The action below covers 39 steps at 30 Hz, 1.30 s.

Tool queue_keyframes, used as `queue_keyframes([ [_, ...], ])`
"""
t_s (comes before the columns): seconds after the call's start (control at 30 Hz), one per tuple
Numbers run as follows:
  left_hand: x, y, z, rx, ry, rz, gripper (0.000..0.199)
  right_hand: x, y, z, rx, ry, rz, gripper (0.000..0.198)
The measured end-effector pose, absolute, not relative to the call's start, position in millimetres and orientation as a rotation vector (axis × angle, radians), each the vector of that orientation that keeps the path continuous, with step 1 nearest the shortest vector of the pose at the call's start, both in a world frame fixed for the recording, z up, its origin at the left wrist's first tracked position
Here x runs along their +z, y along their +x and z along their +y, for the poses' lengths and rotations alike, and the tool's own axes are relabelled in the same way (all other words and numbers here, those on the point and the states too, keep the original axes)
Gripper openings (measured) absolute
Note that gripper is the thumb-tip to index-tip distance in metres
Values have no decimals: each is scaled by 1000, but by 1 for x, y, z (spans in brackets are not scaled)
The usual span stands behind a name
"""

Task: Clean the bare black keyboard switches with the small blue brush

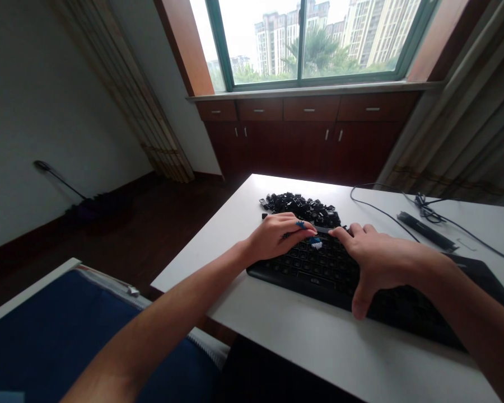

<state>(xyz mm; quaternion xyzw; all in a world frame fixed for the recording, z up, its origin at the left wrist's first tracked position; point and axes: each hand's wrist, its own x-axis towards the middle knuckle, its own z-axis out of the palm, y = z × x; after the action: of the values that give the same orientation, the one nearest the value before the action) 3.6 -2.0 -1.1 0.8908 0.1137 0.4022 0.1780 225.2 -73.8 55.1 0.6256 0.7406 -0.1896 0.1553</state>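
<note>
A black keyboard lies on the white table with its keycaps off over the part that shows. Above its left half, my left hand is closed in a pinch on a small brush with blue and white bristles. More blue tufts stick out between the fingers, which hide most of the brush. A thin grey strip runs from my left fingertips to my right index fingertip; I cannot tell whether it belongs to the brush. My right hand is spread over the keyboard, thumb stretched out towards the near edge.
Loose black keycaps lie heaped behind the keyboard. To the right are a long black bar, a bent thin metal piece and a coiled black cable. A blue padded item with a zip stands at the lower left beside the table.
</note>
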Motion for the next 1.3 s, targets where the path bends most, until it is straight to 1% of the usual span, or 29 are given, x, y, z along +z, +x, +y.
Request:
queue_keyframes([
  [0.2,1,4,-3,1186,2541,346,15,54,226,-74,-527,1781,2131,150],
  [0.47,0,4,-4,1055,2508,375,20,55,226,-74,-523,1777,2110,150],
  [0.63,3,4,-7,1046,2470,351,18,54,226,-73,-523,1768,2127,149],
  [1.07,-2,3,-1,1189,2533,457,15,55,225,-73,-530,1785,2108,153],
  [1.3,-1,3,-3,1126,2513,410,16,53,226,-73,-518,1787,2108,155],
])
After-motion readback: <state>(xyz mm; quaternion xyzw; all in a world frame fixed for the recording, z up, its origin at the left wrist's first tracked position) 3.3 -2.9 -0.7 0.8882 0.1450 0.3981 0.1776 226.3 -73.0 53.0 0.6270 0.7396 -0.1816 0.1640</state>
